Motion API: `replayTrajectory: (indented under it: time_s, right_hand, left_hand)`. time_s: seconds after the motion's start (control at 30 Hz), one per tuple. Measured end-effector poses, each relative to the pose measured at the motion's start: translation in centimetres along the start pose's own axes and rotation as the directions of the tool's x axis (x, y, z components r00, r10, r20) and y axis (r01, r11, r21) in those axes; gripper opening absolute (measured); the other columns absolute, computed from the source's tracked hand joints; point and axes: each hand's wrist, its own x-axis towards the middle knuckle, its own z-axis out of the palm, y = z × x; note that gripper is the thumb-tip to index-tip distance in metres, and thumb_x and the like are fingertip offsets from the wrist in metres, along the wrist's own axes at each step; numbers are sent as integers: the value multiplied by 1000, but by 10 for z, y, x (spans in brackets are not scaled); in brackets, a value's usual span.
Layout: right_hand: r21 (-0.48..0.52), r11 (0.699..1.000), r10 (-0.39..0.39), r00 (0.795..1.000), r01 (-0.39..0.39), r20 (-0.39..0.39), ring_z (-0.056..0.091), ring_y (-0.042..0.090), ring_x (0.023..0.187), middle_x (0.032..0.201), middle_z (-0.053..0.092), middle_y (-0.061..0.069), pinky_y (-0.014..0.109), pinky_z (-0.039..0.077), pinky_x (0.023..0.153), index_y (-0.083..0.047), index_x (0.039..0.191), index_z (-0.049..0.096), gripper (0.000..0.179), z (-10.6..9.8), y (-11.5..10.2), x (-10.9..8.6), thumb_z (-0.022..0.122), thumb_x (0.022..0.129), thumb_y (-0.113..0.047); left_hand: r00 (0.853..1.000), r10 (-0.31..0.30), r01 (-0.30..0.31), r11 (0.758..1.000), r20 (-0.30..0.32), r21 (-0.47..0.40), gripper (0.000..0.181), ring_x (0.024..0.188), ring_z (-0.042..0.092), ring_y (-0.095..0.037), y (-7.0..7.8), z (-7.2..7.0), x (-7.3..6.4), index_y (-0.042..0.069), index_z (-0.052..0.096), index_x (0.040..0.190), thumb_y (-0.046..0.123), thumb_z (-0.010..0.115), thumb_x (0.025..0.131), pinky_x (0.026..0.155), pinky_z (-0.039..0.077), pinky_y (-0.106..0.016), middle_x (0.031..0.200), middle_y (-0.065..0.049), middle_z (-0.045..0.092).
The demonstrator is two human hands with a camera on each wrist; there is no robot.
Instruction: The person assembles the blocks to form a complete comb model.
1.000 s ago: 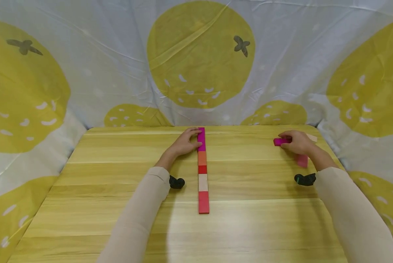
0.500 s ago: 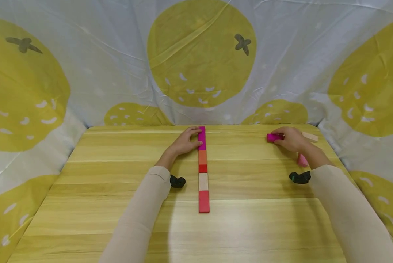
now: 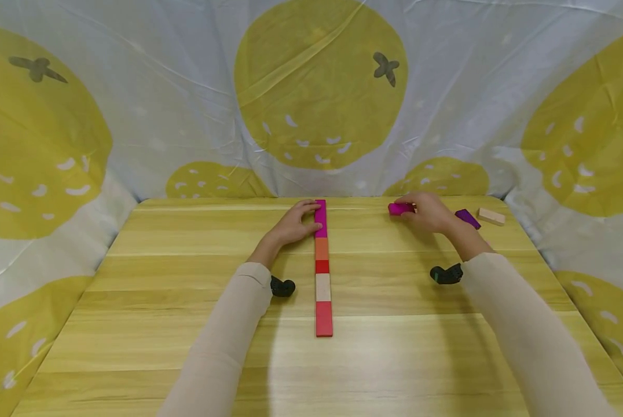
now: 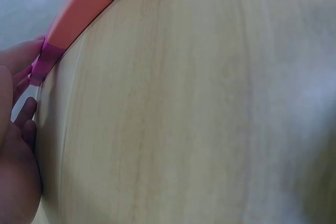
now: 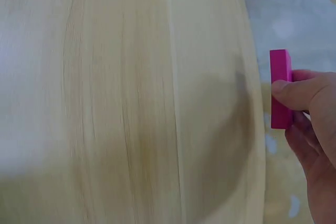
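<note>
A straight row of flat wooden blocks runs up the middle of the table in the head view. From the far end come a magenta block (image 3: 320, 216), an orange block (image 3: 322, 249), a small red block (image 3: 322, 266), a pale block (image 3: 323, 287) and a longer red block (image 3: 324, 318). My left hand (image 3: 292, 225) holds the far magenta block with thumb and fingers spaced along it. Between thumb and fingers, my right hand (image 3: 430, 213) pinches another magenta block (image 5: 281, 65), raised over the table's back edge in the right wrist view.
At the back right of the table (image 3: 395, 359) lie a purple block (image 3: 466, 218) and a pale wooden block (image 3: 491, 216). My right arm almost wholly hides a pink block there. A patterned cloth (image 3: 186, 116) hangs behind the table.
My right hand has carried its magenta block leftward from the back right, uncovering the purple and pale blocks. The left hand stays at the row's far end.
</note>
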Motion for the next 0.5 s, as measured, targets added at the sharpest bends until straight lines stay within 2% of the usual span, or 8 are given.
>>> replayTrajectory:
  time_s: [0.23,0.5]
  right_hand:
    - [-10,998,-62,998,62,-15,65,42,103,113,70,26,55,50,91,9,121,71,30,18,-16,22,72,92,4]
    - [-2,998,-66,998,66,-11,63,43,109,116,69,26,54,48,96,8,125,70,31,38,-36,42,72,95,2]
  left_hand:
    - [1000,-6,6,1000,3,0,58,151,28,-32,2,0,0,2,50,153,18,67,100,122,22,-43,162,-14,34]
    - [1000,-13,13,1000,0,3,58,151,27,-33,2,0,-1,2,50,153,18,68,100,122,22,-43,162,-14,34]
